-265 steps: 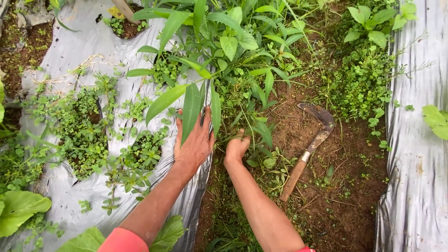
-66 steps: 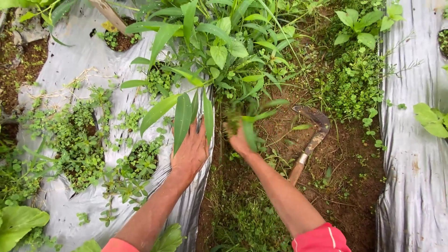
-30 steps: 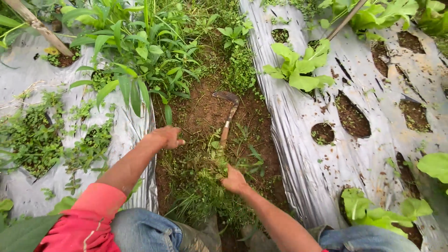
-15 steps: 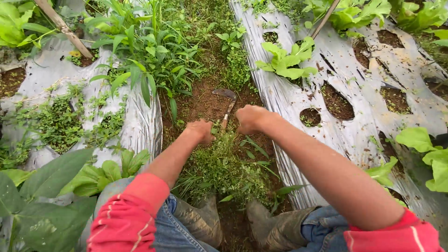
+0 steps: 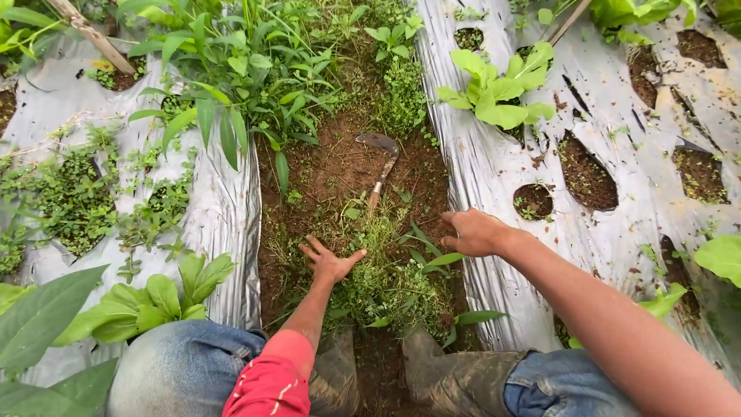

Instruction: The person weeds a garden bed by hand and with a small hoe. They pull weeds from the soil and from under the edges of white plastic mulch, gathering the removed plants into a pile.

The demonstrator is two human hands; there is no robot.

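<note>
Our left hand (image 5: 328,262) lies spread flat, fingers splayed, on the heap of pulled weeds (image 5: 374,270) in the soil furrow; our right hand (image 5: 472,232) hovers loosely curled, holding nothing, beside the sickle (image 5: 380,166).

weeds (image 5: 378,278) green | soil (image 5: 332,170) brown | mulch sheet (image 5: 494,177) silver-grey | sleeve (image 5: 270,382) red | jeans (image 5: 177,371) blue
</note>
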